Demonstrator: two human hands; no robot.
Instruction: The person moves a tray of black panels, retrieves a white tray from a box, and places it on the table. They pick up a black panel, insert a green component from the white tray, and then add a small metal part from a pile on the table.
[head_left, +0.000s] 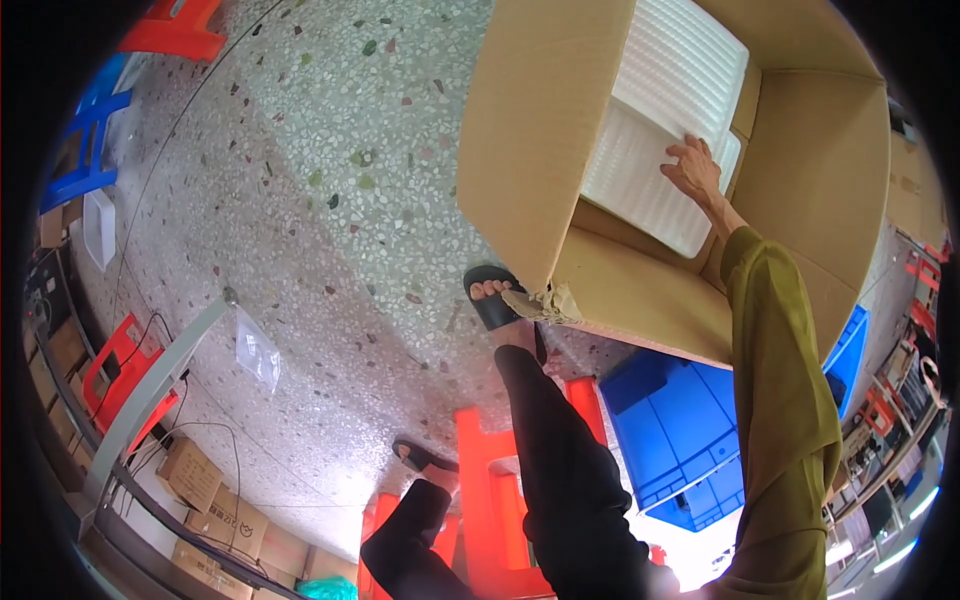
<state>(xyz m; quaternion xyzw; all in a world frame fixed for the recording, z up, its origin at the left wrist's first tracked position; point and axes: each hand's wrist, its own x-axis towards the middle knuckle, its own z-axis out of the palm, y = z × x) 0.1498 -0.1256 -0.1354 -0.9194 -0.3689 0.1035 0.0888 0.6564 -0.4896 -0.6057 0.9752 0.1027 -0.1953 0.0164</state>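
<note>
Fingers [676,151] of the right hand [694,176] are bent and loosely spread, with nothing that I can see enclosed between them; from my remote seat I cannot tell whether the tips press on the white surface or hover just over it. Upper white tray [685,60] lies just beyond the fingertips, its near edge running close by them; lower white tray [635,170] spreads beneath the fingers and out to their left, partly covered by the upper one; both sit inside the open cardboard carton [825,150], whose walls rise on either side of the fingers. The left hand is out of my view.

I judge the step in hand to be handling the ribbed trays in the carton, at the point of finding an edge or settling their lie; the next move, as I read it, calls for a light fingertip hold on that near edge, since such thin-looking pieces may flex or slide over each other; well behind the fingers, toward the wearer, I see the carton's torn corner [558,304], a blue crate [670,425] and a red stool [485,455].
</note>
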